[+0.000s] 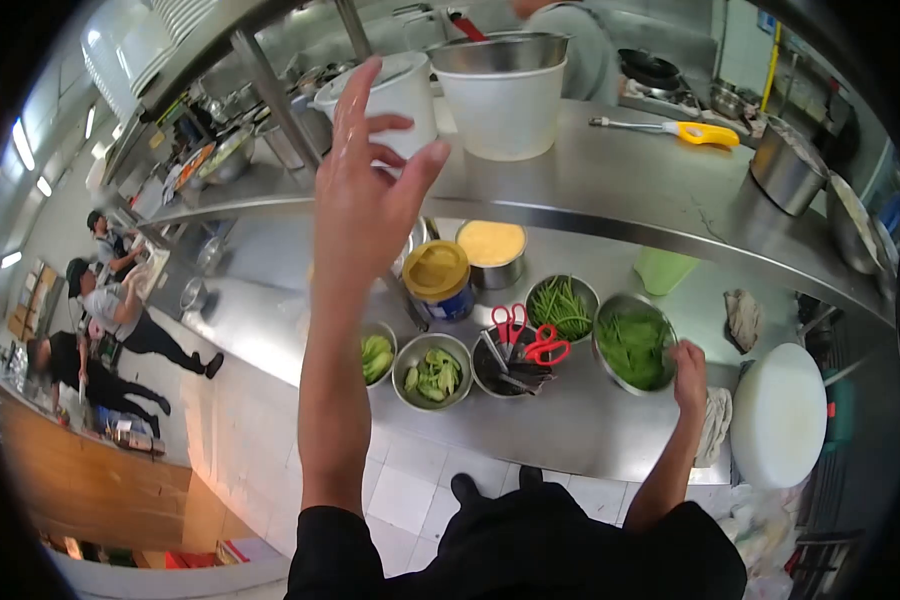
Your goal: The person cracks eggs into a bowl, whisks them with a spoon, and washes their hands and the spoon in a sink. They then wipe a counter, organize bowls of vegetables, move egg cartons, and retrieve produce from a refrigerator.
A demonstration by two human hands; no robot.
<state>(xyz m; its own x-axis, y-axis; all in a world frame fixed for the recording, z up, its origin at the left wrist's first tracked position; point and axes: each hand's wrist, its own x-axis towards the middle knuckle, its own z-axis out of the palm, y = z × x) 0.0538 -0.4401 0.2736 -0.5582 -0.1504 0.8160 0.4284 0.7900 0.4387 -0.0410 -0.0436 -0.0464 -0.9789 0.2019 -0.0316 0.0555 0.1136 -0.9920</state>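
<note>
Raised high at the left of centre, my left hand (370, 190) is empty, with its fingers apart, in front of the upper steel shelf. My right hand (688, 374) is closed at the rim of a metal bowl (610, 372) filled with leafy greens (634, 345). Beside that bowl stand a bowl of green beans (562, 306) and a container holding red-handled scissors (544, 347) and dark utensils. Further left is a bowl of cut green vegetables (435, 375). Behind them are a yellow-lidded jar (437, 272) and a pot of yellow contents (493, 243).
The steel shelf (610, 185) crosses above the counter, carrying a white bucket (500, 110) and a yellow-handled tool (705, 133). A round white board (780, 415) and cloth (742, 320) lie right. Several people (105, 300) stand far left; another person (575, 50) is behind the shelf.
</note>
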